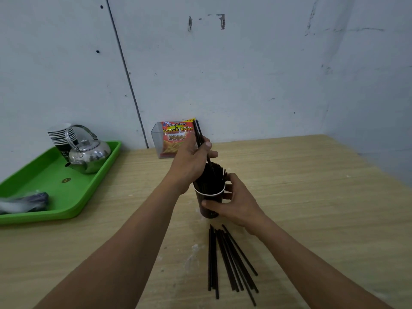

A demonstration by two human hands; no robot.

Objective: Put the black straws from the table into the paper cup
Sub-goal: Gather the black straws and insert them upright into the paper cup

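A dark paper cup point(209, 200) with a white rim stands upright at the middle of the wooden table point(312, 197), packed with black straws point(211, 177). My right hand point(236, 202) wraps around the cup's right side. My left hand point(191, 160) is above the cup, pinching one or two black straws point(198, 133) that slant up out of the bundle, lower ends among the straws in the cup. Several loose black straws point(229, 262) lie fanned on the table in front of the cup, between my forearms.
A green tray point(49, 175) at the left holds a metal kettle point(89, 156), a stack of paper cups point(61, 136) and a plastic-wrapped bundle point(24, 202). A clear box with a French Fries snack packet point(176, 137) stands against the wall behind the cup.
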